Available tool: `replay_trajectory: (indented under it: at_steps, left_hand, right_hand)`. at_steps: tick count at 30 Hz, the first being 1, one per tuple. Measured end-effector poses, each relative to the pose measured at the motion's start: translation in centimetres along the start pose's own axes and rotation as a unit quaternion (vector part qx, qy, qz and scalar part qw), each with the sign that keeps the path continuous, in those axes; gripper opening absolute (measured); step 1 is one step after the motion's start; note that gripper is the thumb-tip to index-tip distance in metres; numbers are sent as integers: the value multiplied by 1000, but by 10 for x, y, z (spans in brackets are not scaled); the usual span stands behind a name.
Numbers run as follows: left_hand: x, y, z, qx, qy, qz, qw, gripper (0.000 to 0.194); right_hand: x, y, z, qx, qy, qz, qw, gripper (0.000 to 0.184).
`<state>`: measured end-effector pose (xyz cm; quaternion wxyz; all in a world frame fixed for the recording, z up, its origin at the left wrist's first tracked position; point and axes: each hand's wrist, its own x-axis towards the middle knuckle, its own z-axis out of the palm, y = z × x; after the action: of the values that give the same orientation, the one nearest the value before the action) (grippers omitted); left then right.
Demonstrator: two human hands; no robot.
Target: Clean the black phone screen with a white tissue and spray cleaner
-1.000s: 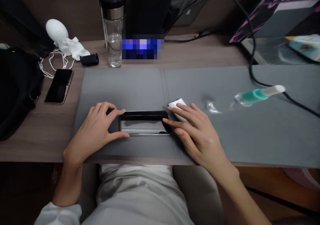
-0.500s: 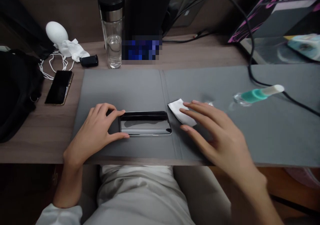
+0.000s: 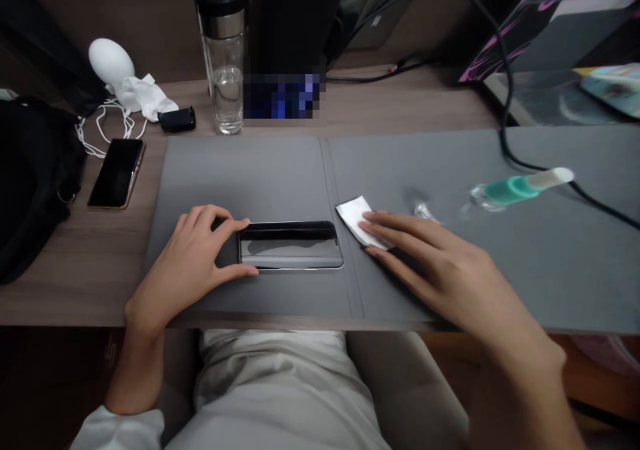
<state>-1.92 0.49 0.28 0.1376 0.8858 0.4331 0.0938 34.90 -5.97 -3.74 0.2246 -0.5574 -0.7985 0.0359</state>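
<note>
A black-screened smartphone (image 3: pixel 293 247) lies flat, lengthwise across the grey desk mat (image 3: pixel 245 177). My left hand (image 3: pixel 193 257) grips its left end, index finger at the far edge and thumb at the near edge. To the right of the phone is a small folded white cloth (image 3: pixel 355 213) with a dark edge. My right hand (image 3: pixel 440 257) reaches over that cloth, its fingers stretched out and the fingertips resting on it; the thumb is at its near edge. Beyond these fingers sits a small clear object (image 3: pixel 424 211), partly hidden. A bottle with teal liquid and a white cap (image 3: pixel 523 187) lies farther right.
A glass water bottle (image 3: pixel 229 97) stands behind the mat. Another phone (image 3: pixel 117 173), a black bag (image 3: pixel 35 183), a white egg-shaped device (image 3: pixel 111 62) and a small black case (image 3: pixel 177 120) are on the left. A black cable (image 3: pixel 507 83) crosses the right side.
My right hand has come down onto the white cloth, with its thumb now at the cloth's near edge. The small clear object shows more. My left hand and the phone stay put.
</note>
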Motion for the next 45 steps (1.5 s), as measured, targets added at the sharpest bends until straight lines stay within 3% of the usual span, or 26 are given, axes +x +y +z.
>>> replay_trajectory:
  at_steps: [9,14,20,24,29,39,45]
  left_hand:
    - [0,-1,1,7,-1,5,1000,66]
    - [0,-2,2,-4,-1,0,1000,65]
    - [0,-2,1,-8,2,-1,1000,65]
    - [1,-1,1,0,2,2,1000,66]
    - [1,-2,1,-4,1,1,1000,67]
    - [1,-3,2,-4,5,-1,1000,66]
    - [1,-3,1,-3,4,-2,1000,66]
  right_hand:
    - [1,-13,10,-86,127,-60,986,44]
    - [1,-44,-3,-41,88,-66,993,67]
    - [0,-58,-1,-61,28,-172,983,80]
    - [-2,-71,4,-90,15,-160,983,80]
    - [0,-85,10,-89,45,-126,987,83]
    - [16,-75,23,-76,71,-101,989,66]
    - [21,-71,29,-69,75,-100,990,66]
